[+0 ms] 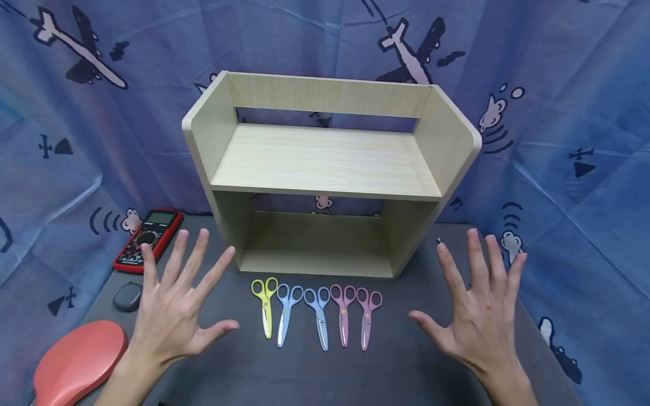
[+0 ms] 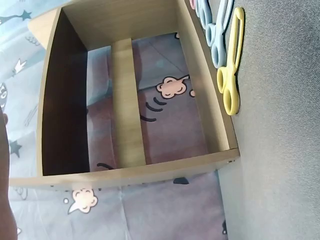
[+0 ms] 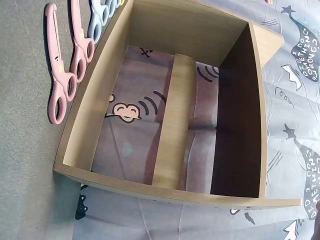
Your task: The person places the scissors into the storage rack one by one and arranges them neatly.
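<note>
Wooden shelf (image 1: 325,160), as I view it from the room, with five pairs of scissors (image 1: 318,308) in a row just before its base, handles toward it: yellow, two blue, two pink. Before the shelf's left side, the left hand (image 1: 170,318), fingers straight, spread, holding nothing; before its right side, the right hand (image 1: 482,324), likewise. Left of the shelf: red multimeter (image 1: 149,239).
</note>
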{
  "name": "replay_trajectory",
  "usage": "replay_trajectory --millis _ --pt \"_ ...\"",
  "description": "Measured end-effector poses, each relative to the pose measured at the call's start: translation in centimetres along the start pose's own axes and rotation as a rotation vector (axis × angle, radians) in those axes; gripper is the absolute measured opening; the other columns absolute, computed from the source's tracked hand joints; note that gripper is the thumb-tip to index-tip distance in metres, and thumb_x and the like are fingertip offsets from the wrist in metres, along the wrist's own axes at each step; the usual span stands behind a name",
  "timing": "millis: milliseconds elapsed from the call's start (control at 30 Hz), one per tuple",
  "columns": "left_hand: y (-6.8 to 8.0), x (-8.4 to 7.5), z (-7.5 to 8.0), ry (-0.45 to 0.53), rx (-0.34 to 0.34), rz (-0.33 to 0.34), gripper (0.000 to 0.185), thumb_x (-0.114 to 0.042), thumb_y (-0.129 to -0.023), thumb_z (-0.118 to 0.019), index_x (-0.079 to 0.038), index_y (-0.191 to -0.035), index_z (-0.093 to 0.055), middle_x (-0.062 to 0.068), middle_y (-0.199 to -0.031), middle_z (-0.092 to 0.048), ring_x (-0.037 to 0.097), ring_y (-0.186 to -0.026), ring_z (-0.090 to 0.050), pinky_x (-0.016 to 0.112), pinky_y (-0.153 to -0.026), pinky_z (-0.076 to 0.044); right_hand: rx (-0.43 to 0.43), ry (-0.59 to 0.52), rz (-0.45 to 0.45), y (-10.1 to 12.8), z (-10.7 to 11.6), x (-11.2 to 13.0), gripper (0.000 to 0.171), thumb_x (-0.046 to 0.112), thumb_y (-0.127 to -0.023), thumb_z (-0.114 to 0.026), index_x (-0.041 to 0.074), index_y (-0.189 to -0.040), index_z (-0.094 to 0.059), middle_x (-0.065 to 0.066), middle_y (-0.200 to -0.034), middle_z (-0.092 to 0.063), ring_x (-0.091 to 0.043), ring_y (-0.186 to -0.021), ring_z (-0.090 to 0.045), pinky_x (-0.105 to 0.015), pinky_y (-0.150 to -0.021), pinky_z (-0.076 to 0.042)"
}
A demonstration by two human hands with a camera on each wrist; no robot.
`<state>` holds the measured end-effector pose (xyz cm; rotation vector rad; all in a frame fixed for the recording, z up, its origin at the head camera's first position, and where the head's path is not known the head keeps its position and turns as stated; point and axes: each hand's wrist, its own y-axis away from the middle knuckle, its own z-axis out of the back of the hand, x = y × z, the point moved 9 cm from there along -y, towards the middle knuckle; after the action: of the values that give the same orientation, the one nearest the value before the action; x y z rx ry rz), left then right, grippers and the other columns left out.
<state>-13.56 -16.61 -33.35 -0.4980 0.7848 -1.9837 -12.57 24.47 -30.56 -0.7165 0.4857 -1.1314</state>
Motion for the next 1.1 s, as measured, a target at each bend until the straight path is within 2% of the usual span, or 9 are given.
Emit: replay_trajectory --millis 300,633,733,933,1100 --pt "0.0 -0.1 0.0 0.013 -0.006 0.001 0.095 -0.092 -0.096 -0.02 -0.035 -0.172 -0.031 0.008 -0.183 -0.02 0.032 -0.173 -0.008 0.073 -0.135 0.008 0.001 -0.007 -0.007 0.0 0.0 0.0 0.099 0.095 -0.091 -0.027 0.038 -0.172 -0.027 -0.008 -0.184 -0.017 -0.038 -0.172 -0.011 -0.088 -0.126 -0.001" --pt "0.0 -0.5 0.4 0.056 -0.066 -0.012 0.092 -0.088 -0.1 -0.026 -0.026 -0.165 -0.048 0.011 -0.179 -0.033 0.035 -0.17 -0.022 0.074 -0.136 -0.001 0.005 -0.019 -0.022 0.4 -0.4 0.2 0.097 0.094 -0.093 -0.026 0.038 -0.172 -0.027 -0.013 -0.182 -0.023 -0.043 -0.168 -0.019 -0.085 -0.129 -0.003" --pt "0.0 -0.5 0.4 0.066 -0.08 -0.008 0.09 -0.086 -0.101 -0.029 -0.024 -0.163 -0.051 0.01 -0.177 -0.037 0.033 -0.169 -0.026 0.075 -0.136 -0.004 -0.007 -0.027 -0.02 0.5 -0.5 0.2 0.096 0.093 -0.094 -0.028 0.036 -0.171 -0.032 -0.014 -0.18 -0.027 -0.043 -0.168 -0.022 -0.084 -0.13 -0.004" --pt "0.1 -0.5 0.1 0.09 -0.06 0.019 0.088 -0.083 -0.102 -0.031 -0.021 -0.16 -0.055 0.012 -0.173 -0.045 0.033 -0.165 -0.033 0.07 -0.138 -0.007 -0.008 -0.062 -0.023 0.8 -0.9 0.5 0.094 0.09 -0.096 -0.032 0.029 -0.167 -0.041 -0.016 -0.178 -0.032 -0.042 -0.165 -0.027 -0.078 -0.134 -0.007" --pt "-0.1 -0.3 0.2 0.162 -0.136 0.042 0.083 -0.079 -0.104 -0.038 -0.017 -0.152 -0.064 0.015 -0.16 -0.058 0.035 -0.151 -0.049 0.066 -0.138 -0.016 0.015 -0.117 -0.02 0.9 -1.7 1.0 0.095 0.088 -0.098 -0.034 0.018 -0.161 -0.05 -0.02 -0.174 -0.037 -0.044 -0.161 -0.032 -0.071 -0.137 -0.011"
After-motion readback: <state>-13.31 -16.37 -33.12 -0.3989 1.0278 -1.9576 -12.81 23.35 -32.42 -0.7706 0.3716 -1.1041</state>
